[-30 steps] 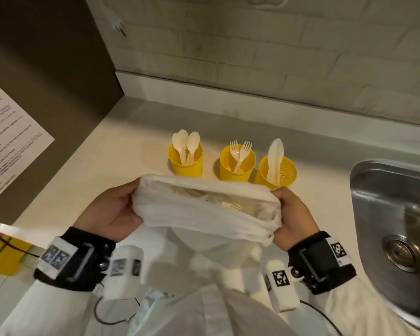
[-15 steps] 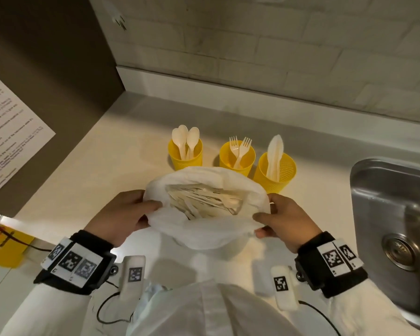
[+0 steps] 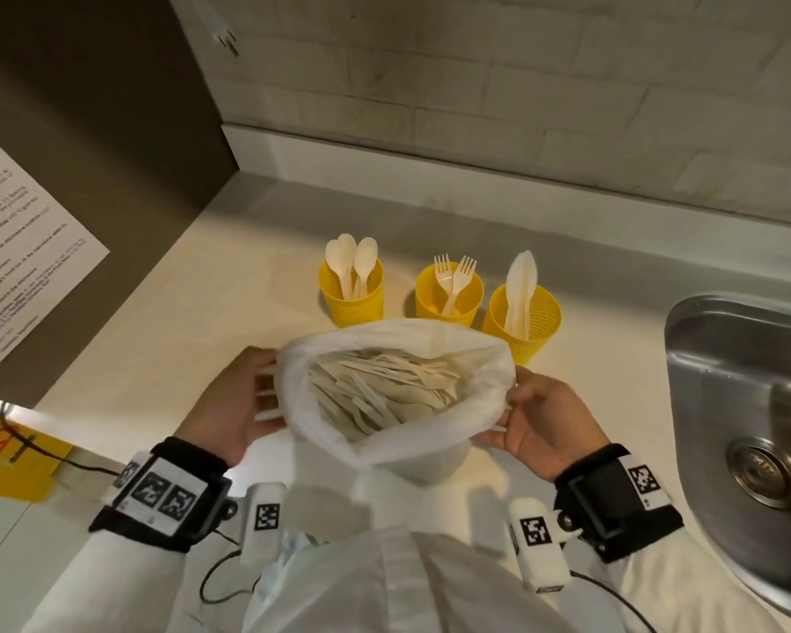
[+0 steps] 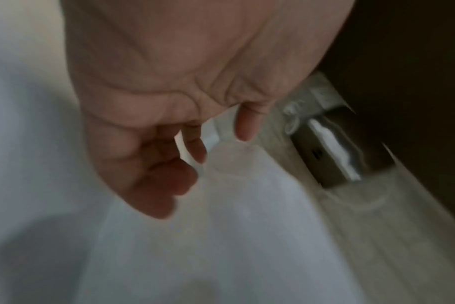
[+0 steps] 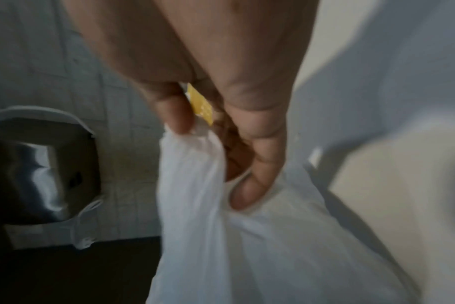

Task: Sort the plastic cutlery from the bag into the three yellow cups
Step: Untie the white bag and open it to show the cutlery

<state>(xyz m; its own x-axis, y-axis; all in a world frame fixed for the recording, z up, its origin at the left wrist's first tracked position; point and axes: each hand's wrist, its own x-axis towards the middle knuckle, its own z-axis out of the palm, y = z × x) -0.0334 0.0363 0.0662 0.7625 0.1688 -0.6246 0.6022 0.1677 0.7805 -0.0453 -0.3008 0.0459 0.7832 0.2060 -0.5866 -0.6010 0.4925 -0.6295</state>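
Note:
Three yellow cups stand in a row at the back of the counter: the left cup [image 3: 352, 299] holds spoons, the middle cup [image 3: 448, 299] forks, the right cup [image 3: 524, 322] knives. In front of them a white plastic bag [image 3: 398, 445] gapes open, with several pieces of white cutlery [image 3: 375, 390] lying inside. My left hand [image 3: 243, 404] holds the bag's left rim with its fingertips; this hand [image 4: 148, 123] is blurred in the left wrist view. My right hand [image 3: 540, 422] pinches the right rim, thumb and fingers [image 5: 247, 195] closed on the bag [image 5: 208, 216].
A steel sink [image 3: 750, 404] is sunk into the counter on the right. A dark panel with a paper notice [image 3: 19, 267] bounds the left side. A yellow item [image 3: 10, 459] and a cable lie at the lower left. A brick wall rises behind the cups.
The bag's mouth was nearly flat between my hands. Both hands have since drawn it wide open and the cutlery inside now shows.

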